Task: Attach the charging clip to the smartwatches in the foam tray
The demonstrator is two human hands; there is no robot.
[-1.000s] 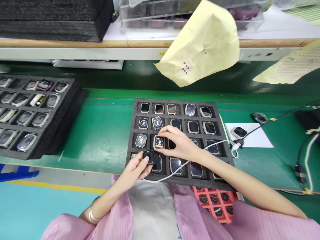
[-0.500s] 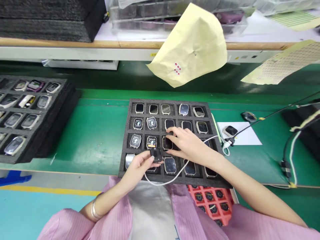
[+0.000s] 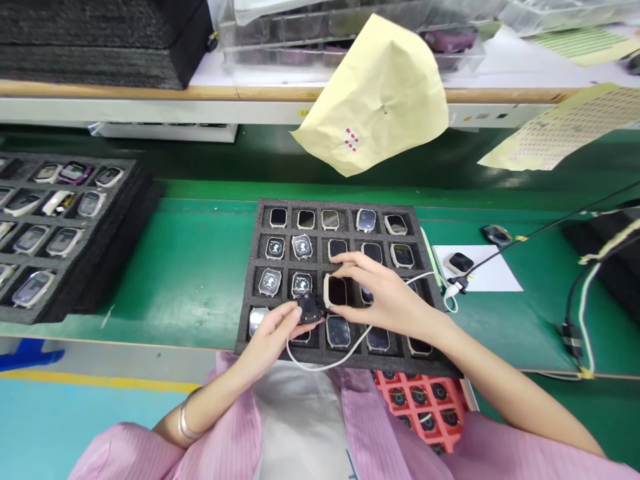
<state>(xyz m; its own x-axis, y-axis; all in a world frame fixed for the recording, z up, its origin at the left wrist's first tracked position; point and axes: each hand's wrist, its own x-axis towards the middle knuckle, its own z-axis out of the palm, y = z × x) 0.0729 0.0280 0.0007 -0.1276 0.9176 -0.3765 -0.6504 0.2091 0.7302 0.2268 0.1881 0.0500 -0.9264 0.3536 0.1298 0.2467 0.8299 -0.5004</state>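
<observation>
Watch [image 3: 336, 291] with beige case and dark screen is tipped up out of its slot, third row of the black foam tray [image 3: 340, 203], on the green tabletop [image 3: 200, 267]. Right hand [image 3: 385, 293] pinches it, fingers and thumb closed on its edges. A second ago that hand sat on the neighbour watch [image 3: 301, 285] one slot left; it has since shifted right and lifted this one. Left hand [image 3: 273, 330] is closed on a small black charger [image 3: 309, 308] with white cable [image 3: 325, 363], brought up from the near row, now just beside the raised watch.
</observation>
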